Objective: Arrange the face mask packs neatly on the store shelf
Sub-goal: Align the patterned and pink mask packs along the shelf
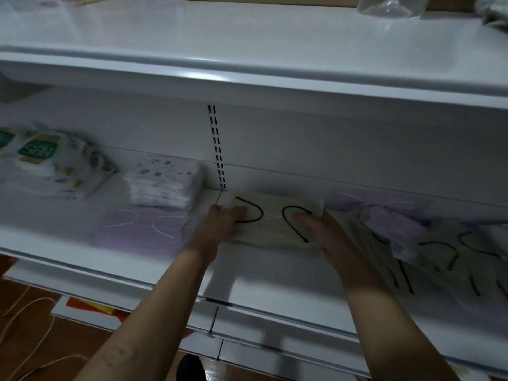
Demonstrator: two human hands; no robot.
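One head-worn camera looks forward and down, close above the white shelf (pixel 261 273).

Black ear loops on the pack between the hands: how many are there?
2: one loop beside the left hand, another partly under the right hand; more may hide beneath the pack.

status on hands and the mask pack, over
Left hand, right hand grip ends of beige mask pack with black ear loops. Flat on white shelf. Loose pack pile close on right.
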